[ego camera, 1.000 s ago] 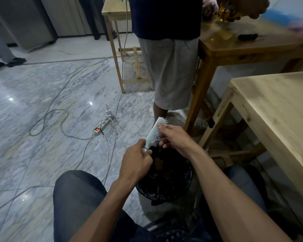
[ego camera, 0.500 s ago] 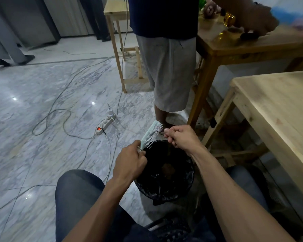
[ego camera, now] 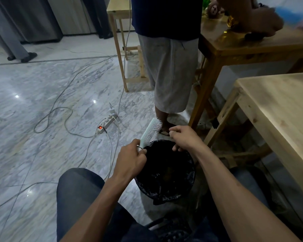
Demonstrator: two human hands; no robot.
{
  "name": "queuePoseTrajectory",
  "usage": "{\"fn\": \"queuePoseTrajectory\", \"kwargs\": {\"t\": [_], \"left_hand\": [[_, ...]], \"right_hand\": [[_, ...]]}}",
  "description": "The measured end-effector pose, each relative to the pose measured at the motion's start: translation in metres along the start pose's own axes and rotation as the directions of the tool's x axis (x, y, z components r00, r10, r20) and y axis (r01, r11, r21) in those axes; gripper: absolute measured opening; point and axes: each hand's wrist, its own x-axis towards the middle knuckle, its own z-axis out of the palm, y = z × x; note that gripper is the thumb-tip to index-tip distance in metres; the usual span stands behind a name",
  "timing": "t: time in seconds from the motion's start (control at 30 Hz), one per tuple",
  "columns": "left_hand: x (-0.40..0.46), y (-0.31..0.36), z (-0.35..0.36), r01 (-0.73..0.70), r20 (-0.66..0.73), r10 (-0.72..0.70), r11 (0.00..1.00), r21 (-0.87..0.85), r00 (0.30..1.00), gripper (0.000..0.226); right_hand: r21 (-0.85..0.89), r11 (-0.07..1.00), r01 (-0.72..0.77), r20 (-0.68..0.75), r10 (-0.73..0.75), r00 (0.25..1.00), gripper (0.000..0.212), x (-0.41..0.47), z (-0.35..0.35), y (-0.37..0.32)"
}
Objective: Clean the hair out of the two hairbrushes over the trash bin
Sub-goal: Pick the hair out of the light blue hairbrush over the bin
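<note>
Curled tight round the handle, the left hand (ego camera: 129,161) has a firm grip on a pale mint hairbrush (ego camera: 150,132), whose head slants up and away from the fist with its white bristles turned to the right. That brush hangs over the far left rim of the trash bin (ego camera: 166,186), a round bin lined with a black bag that stands on the floor between the seated person's knees. Just right of the bristles, the right hand (ego camera: 184,138) hovers over the far rim of the bin with its fingers bent inward and fingertips drawn together; whether this grip pinches any hair is too small to tell. It sits close beside the brush but apart from it. Something brownish lies in the dark bottom of the bin. Only one hairbrush is visible.

Beyond the bin, a second person in grey shorts (ego camera: 170,74) stands on the marble floor (ego camera: 42,137), leaning a hand on a dark wooden table (ego camera: 252,48) at the upper right. A lighter wooden table (ego camera: 278,110) fills the right edge. To the left of the brush, a white power strip (ego camera: 106,124) with a lit red switch lies on the floor among looping cables (ego camera: 59,112).
</note>
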Motion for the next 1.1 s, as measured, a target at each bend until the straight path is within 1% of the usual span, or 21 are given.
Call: {"fn": "queuePoseTrajectory", "kwargs": {"t": [0.03,0.07,0.1,0.2,0.23,0.27,0.33,0.4,0.47,0.5,0.57,0.6,0.63,0.67,0.77,0.83,0.87,0.93,0.97,1.0,1.1], "left_hand": [[0.0,0.0,0.001,0.011,0.013,-0.011,1.0,-0.016,1.0,0.014],[0.0,0.002,0.001,0.018,0.024,-0.017,0.999,-0.032,1.0,0.015],[0.0,0.002,0.002,0.02,0.035,-0.018,0.999,-0.045,0.999,0.016],[-0.002,0.007,0.006,-0.008,0.052,0.01,0.999,-0.046,0.999,0.013],[-0.004,0.008,0.008,-0.038,0.042,0.039,0.999,-0.03,0.998,0.012],[-0.007,0.009,0.012,-0.08,0.025,0.08,0.997,-0.008,0.996,0.012],[-0.011,0.012,0.016,-0.162,-0.011,0.163,0.986,0.03,0.987,0.011],[-0.012,0.014,0.018,-0.199,-0.026,0.2,0.979,0.031,0.979,0.01],[-0.011,0.017,0.019,-0.212,-0.01,0.213,0.974,0.084,0.977,0.011],[-0.011,0.018,0.019,-0.212,0.008,0.213,0.966,0.147,0.977,0.014],[-0.01,0.018,0.02,-0.201,0.034,0.2,0.935,0.291,0.979,0.017],[-0.01,0.017,0.02,-0.185,0.029,0.186,0.922,0.339,0.982,0.018],[-0.008,0.015,0.019,-0.163,0.013,0.17,0.918,0.361,0.985,0.018],[-0.006,0.012,0.018,-0.146,-0.006,0.159,0.921,0.362,0.987,0.017],[-0.002,0.006,0.013,-0.16,-0.021,0.18,0.918,0.363,0.984,0.014],[-0.003,0.006,0.012,-0.186,-0.027,0.208,0.918,0.349,0.978,0.017],[-0.004,0.007,0.013,-0.197,-0.031,0.219,0.923,0.332,0.975,0.017],[-0.005,0.008,0.016,-0.219,-0.027,0.233,0.943,0.251,0.972,0.015],[-0.006,0.008,0.017,-0.224,-0.023,0.233,0.955,0.193,0.972,0.01],[-0.006,0.008,0.017,-0.226,-0.014,0.23,0.965,0.134,0.973,0.006],[-0.011,0.007,0.018,-0.209,0.017,0.209,0.978,-0.013,0.978,0.015]], "right_hand": [[-0.037,0.999,0.023,-0.032,-0.024,0.999,0.027,0.001,-0.001,-0.001],[-0.029,0.999,0.039,-0.038,-0.04,0.999,0.022,0.0,-0.002,-0.002],[0.03,0.998,0.047,-0.017,-0.047,0.999,0.023,0.0,-0.001,-0.004],[0.333,0.943,-0.024,0.098,-0.009,0.995,0.042,-0.003,0.005,-0.01],[0.395,0.918,-0.031,0.1,-0.01,0.995,0.04,-0.003,0.008,-0.011],[0.444,0.896,-0.033,0.073,0.001,0.997,0.031,-0.003,0.01,-0.012],[0.517,0.854,-0.064,-0.012,0.081,0.997,0.015,-0.003,0.013,-0.016],[0.544,0.834,-0.097,-0.065,0.156,0.986,0.018,-0.001,0.013,-0.015],[0.473,0.871,-0.129,-0.095,0.196,0.976,0.026,-0.001,0.012,-0.012],[0.37,0.919,-0.136,-0.126,0.195,0.973,0.029,0.0,0.012,-0.01],[0.057,0.99,-0.13,-0.199,0.138,0.97,0.027,-0.001,0.011,-0.004],[-0.075,0.989,-0.128,-0.23,0.107,0.967,0.024,-0.002,0.008,-0.004],[-0.141,0.981,-0.129,-0.247,0.091,0.965,0.021,-0.004,0.006,-0.003],[-0.143,0.982,-0.125,-0.246,0.087,0.965,0.02,-0.004,0.003,-0.002],[0.051,0.997,-0.056,-0.175,0.064,0.982,0.026,0.002,-0.007,0.003],[0.14,0.99,0.024,-0.124,-0.007,0.992,0.021,0.002,-0.012,0.004],[0.134,0.987,0.087,-0.11,-0.072,0.991,0.019,0.001,-0.014,0.003],[0.061,0.978,0.201,-0.071,-0.197,0.978,0.025,0.001,-0.015,0.004],[0.051,0.974,0.223,-0.065,-0.219,0.974,0.029,0.001,-0.013,0.005],[0.068,0.971,0.229,-0.082,-0.223,0.971,0.03,0.001,-0.011,0.005],[0.177,0.942,0.287,-0.24,-0.241,0.94,0.019,-0.001,-0.004,0.005]]}}
